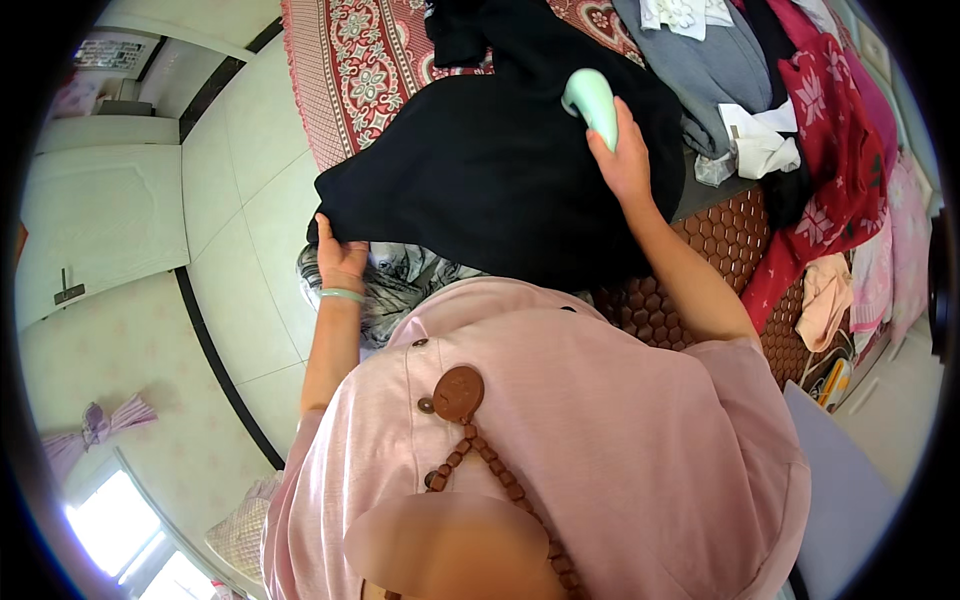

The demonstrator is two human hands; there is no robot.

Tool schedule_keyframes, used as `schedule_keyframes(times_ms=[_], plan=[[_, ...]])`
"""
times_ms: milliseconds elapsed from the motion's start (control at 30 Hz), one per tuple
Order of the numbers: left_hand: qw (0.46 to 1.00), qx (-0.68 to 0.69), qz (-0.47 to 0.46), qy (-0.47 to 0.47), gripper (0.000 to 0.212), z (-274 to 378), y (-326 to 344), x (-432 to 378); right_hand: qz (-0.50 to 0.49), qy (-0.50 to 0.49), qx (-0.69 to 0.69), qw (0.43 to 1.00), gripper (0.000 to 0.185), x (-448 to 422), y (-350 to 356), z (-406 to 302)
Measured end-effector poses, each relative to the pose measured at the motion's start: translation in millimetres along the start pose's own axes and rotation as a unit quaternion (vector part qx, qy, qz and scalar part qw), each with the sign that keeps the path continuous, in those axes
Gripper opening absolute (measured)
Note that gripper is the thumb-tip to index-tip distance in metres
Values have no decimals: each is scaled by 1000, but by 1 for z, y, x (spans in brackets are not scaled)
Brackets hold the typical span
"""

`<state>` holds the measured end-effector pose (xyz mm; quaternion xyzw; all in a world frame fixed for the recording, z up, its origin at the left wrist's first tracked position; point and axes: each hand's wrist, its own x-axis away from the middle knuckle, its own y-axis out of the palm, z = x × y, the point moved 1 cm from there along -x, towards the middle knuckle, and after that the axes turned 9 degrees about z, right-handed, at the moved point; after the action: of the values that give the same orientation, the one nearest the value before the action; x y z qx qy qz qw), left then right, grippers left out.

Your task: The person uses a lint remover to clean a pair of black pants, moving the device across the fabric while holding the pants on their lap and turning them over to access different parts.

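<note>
A black garment (480, 172) lies spread over my lap and the bed in front of me. My right hand (624, 154) is wrapped around the handle of a pale green handheld appliance (596, 101), which looks like a fabric shaver. Its curved head is over the upper right part of the black cloth; whether it touches the fabric is hard to tell. At the garment's left end, my left hand (341, 251) pinches the edge, with the thumb on top and the other fingers mostly hidden under it. Black-and-white patterned cloth (397, 289) shows beneath that hand.
A red patterned bedcover (360, 67) lies beyond the garment. To the right are grey clothing (705, 60), white cloth (761, 142), a red patterned garment (832, 150) and a peach cloth (823, 300) on a brown beaded mat (724, 225). Tiled floor (262, 247) runs along the left.
</note>
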<state>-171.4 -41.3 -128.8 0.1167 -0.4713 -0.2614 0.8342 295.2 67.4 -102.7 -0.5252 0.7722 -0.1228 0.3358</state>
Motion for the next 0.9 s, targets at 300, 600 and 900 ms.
schedule_keyframes(times_ms=[300, 600, 900], plan=[[993, -21, -109, -48, 38, -30, 23, 62, 31, 76, 3, 997, 69, -60, 42, 23], [991, -26, -114, -61, 34, -43, 8, 51, -137, 121, -231, 956, 68, 29, -38, -60], [991, -5, -115, -69, 35, -45, 11, 45, -284, -103, -149, 941, 73, 68, -93, -93]])
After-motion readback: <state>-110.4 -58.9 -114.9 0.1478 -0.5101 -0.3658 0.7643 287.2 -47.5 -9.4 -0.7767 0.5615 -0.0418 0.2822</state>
